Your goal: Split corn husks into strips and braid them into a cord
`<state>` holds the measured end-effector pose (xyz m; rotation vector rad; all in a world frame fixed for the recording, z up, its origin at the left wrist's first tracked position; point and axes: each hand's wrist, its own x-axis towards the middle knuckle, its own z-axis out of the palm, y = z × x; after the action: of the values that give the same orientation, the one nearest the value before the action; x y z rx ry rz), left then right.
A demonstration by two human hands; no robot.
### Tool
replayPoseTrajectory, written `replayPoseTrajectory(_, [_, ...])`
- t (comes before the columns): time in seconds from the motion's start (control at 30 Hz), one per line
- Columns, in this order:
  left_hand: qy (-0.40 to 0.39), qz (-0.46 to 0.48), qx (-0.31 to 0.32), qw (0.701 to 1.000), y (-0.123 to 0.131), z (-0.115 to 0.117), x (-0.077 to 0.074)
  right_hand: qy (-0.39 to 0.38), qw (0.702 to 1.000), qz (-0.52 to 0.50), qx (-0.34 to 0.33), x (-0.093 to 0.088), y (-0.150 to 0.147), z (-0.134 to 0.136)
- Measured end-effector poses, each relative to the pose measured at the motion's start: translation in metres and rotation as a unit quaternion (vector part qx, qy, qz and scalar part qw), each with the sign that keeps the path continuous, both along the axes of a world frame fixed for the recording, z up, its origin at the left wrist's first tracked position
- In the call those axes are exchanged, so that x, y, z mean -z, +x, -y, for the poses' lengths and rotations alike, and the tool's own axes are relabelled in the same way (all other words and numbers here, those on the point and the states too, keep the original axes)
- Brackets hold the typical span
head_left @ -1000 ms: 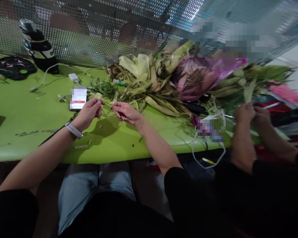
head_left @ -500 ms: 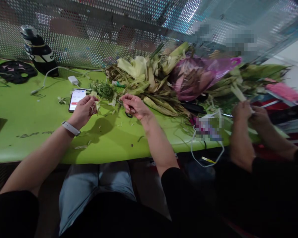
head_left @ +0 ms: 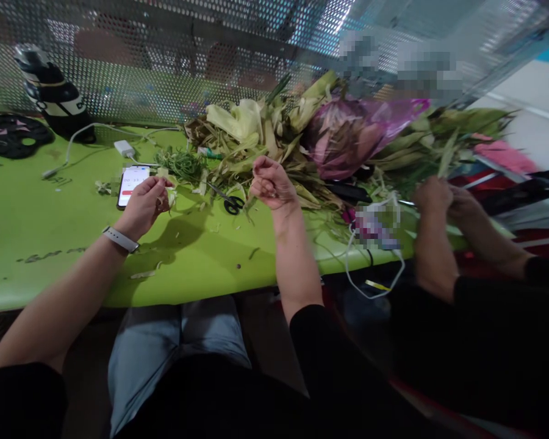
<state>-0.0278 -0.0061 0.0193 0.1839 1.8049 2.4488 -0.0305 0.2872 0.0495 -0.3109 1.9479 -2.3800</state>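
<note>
My left hand [head_left: 145,206], with a pale watch band at the wrist, is closed in a pinch beside the phone [head_left: 134,183]. A pale green piece of corn husk [head_left: 172,199] shows at its fingertips. Farther right, my right hand [head_left: 273,185] is raised in front of the husk pile [head_left: 242,131], thumb and fingers pinched together. Whatever is between those fingers is too fine to make out. Black-handled scissors [head_left: 233,204] lie on the green table [head_left: 201,262] between my hands, near a heap of thin green strands [head_left: 180,163].
A dark bottle [head_left: 57,100] and a black mask [head_left: 13,135] stand at the back left, near a white charger [head_left: 124,149] with its cable. A pink plastic bag [head_left: 343,134] sits among the husks. At right, another person's hands [head_left: 434,198] hold a husk strip. Perforated metal backs the table.
My right hand has moved right and up, away from my left, uncovering the scissors. The thin strand seen between my hands no longer shows clearly. The view has shifted slightly.
</note>
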Motion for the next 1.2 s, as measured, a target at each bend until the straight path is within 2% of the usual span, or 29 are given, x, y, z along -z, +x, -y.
replayPoseTrajectory(0.13, [0.006, -0.001, 0.012, 1.000, 0.003, -0.001, -0.003, 0.003, 0.999, -0.039, -0.019, -0.001, 0.001, -0.002])
replayPoseTrajectory(0.2, [0.007, -0.004, 0.017, 1.000, 0.003, -0.001, -0.004, 0.077, 0.994, -0.035, -0.064, 0.001, 0.000, -0.002])
replayPoseTrajectory(0.27, [0.004, -0.004, 0.020, 1.000, 0.003, -0.002, -0.004, 0.209, 0.975, -0.020, -0.075, 0.006, -0.006, -0.002])
replayPoseTrajectory(0.3, [0.001, -0.003, 0.021, 1.000, 0.003, -0.002, -0.004, 0.283, 0.958, -0.014, -0.047, 0.010, -0.011, -0.003])
replayPoseTrajectory(0.33, [0.000, -0.001, 0.021, 1.000, 0.003, -0.002, -0.004, 0.344, 0.936, -0.034, 0.066, 0.015, -0.017, -0.003])
replayPoseTrajectory(0.37, [-0.002, 0.002, 0.020, 1.000, 0.003, -0.002, -0.004, 0.405, 0.898, -0.063, 0.159, 0.021, -0.024, -0.004])
replayPoseTrajectory(0.4, [-0.004, 0.005, 0.020, 1.000, 0.003, -0.002, -0.004, 0.458, 0.860, -0.078, 0.211, 0.028, -0.031, -0.006])
replayPoseTrajectory(0.43, [-0.005, 0.008, 0.020, 1.000, 0.003, -0.002, -0.004, 0.499, 0.833, -0.079, 0.227, 0.036, -0.037, -0.007])
replayPoseTrajectory(0.53, [-0.008, 0.015, 0.021, 1.000, 0.003, -0.002, -0.005, 0.599, 0.771, -0.033, 0.211, 0.055, -0.053, -0.008])
replayPoseTrajectory(0.6, [-0.009, 0.019, 0.021, 1.000, 0.003, -0.002, -0.004, 0.626, 0.749, -0.013, 0.218, 0.063, -0.058, -0.006])
replayPoseTrajectory(0.67, [-0.010, 0.022, 0.020, 0.999, 0.003, -0.002, -0.004, 0.632, 0.742, -0.003, 0.224, 0.065, -0.060, -0.004])
replayPoseTrajectory(0.77, [-0.010, 0.021, 0.024, 0.999, 0.003, -0.002, -0.005, 0.604, 0.757, -0.027, 0.246, 0.055, -0.057, -0.003])
replayPoseTrajectory(0.83, [-0.004, 0.019, 0.025, 0.999, 0.003, -0.001, -0.005, 0.544, 0.789, -0.080, 0.275, 0.042, -0.051, -0.005])
replayPoseTrajectory(0.9, [0.004, 0.020, 0.027, 0.999, 0.003, -0.001, -0.005, 0.432, 0.845, -0.149, 0.279, 0.029, -0.043, -0.007])
replayPoseTrajectory(1.0, [0.006, 0.021, 0.027, 0.999, 0.003, -0.001, -0.004, 0.206, 0.940, -0.182, 0.204, 0.014, -0.029, -0.003])
replayPoseTrajectory(1.07, [0.005, 0.024, 0.027, 0.999, 0.002, 0.000, -0.004, 0.101, 0.968, -0.170, 0.153, 0.009, -0.020, 0.003])
replayPoseTrajectory(1.13, [0.006, 0.028, 0.027, 0.999, 0.002, 0.000, -0.004, 0.092, 0.979, -0.150, 0.107, 0.007, -0.012, 0.009])
replayPoseTrajectory(1.2, [0.005, 0.026, 0.027, 0.999, 0.002, 0.000, -0.004, 0.152, 0.979, -0.127, 0.052, 0.008, -0.007, 0.016])
